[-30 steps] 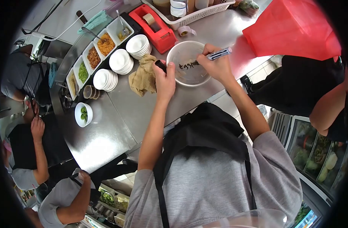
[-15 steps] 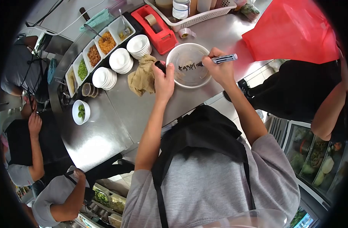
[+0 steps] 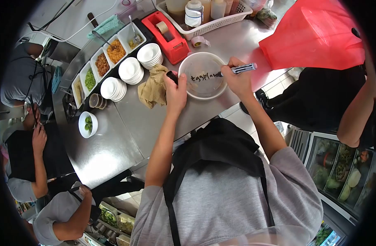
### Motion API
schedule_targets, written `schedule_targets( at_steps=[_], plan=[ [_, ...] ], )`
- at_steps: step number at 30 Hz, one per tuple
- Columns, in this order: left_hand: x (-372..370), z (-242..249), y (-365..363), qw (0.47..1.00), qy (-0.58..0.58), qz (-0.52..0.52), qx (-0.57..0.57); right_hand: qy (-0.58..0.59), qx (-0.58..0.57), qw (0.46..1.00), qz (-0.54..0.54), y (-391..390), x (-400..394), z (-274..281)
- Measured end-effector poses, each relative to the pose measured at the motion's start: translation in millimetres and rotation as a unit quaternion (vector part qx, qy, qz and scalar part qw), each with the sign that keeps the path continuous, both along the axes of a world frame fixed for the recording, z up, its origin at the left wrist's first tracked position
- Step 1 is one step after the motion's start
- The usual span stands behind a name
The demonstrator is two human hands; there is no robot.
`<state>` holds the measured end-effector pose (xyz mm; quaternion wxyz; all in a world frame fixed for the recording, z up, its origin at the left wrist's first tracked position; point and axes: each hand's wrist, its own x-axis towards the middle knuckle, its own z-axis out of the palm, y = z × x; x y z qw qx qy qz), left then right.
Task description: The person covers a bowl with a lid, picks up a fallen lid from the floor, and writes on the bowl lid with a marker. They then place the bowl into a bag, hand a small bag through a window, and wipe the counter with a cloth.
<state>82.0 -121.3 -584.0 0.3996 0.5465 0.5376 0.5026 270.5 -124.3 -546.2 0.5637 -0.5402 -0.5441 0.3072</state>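
A round, translucent lidded container [image 3: 202, 88] stands on the steel counter, with black handwriting on its top that reads roughly "Eggpla" and runs up to the pen tip. My right hand [image 3: 238, 80] grips a marker [image 3: 244, 68], its tip touching the lid at the end of the writing. In my left hand [image 3: 176, 92] is the black marker cap [image 3: 172, 76], pinched by the fingers while the thumb rests at the container's left rim. A crumpled tan cloth [image 3: 152, 87] lies just left of that hand.
Behind the container are a red tape dispenser [image 3: 166, 37] and a white basket [image 3: 221, 22] of bottles. Stacked white bowls [image 3: 131, 70] and topping trays [image 3: 88, 78] stand to the left. A person holds a red bag [image 3: 311, 39] at right; co-workers [image 3: 39, 139] stand at left.
The marker tip has moved slightly left and down in view while adding letters, so the word is longer. My left hand still holds the cap beside the container.
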Motion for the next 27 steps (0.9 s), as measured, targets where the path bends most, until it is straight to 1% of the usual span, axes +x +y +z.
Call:
schedule_targets(
  at_steps=[3, 5, 8, 12, 15, 17, 21, 23, 24, 26, 27],
  plan=[
    [1, -2, 0, 1.0, -0.005, 0.003, -0.013, -0.012, 0.014, 1.0, -0.017, 1, 2, 2],
    [0, -3, 1, 1.0, 0.002, 0.008, -0.015, -0.007, -0.009, 1.0, -0.028, 2, 3, 8],
    [1, -3, -1, 1.0, -0.009, 0.015, -0.022, -0.026, 0.008, 0.999, -0.044, 1, 5, 7],
    [-1, -3, 0, 1.0, -0.004, 0.0, -0.029, -0.007, -0.001, 0.999, -0.048, -1, 2, 10],
    [-1, -3, 1, 1.0, -0.003, -0.002, -0.025, -0.025, 0.009, 0.999, -0.029, -3, 8, 4],
    [0, -3, 0, 1.0, -0.011, 0.0, -0.024, -0.088, -0.032, 0.995, -0.022, -7, 13, 5],
    [0, -2, -1, 1.0, -0.013, 0.007, -0.025, -0.048, -0.017, 0.998, -0.029, -10, 10, 15],
    [-3, 9, -7, 0.995, 0.092, 0.017, 0.024, -0.048, -0.043, 0.996, -0.053, -7, 13, 19],
    [-6, 16, -9, 0.995, 0.09, 0.019, 0.033, -0.049, -0.034, 0.997, -0.053, -3, 13, 23],
    [-13, 32, -17, 0.962, 0.183, -0.017, 0.203, 0.046, 0.0, 0.999, -0.011, -3, 9, 38],
    [-14, 40, -21, 0.961, 0.181, -0.017, 0.21, 0.044, 0.008, 0.999, -0.012, -5, 6, 45]
  ],
)
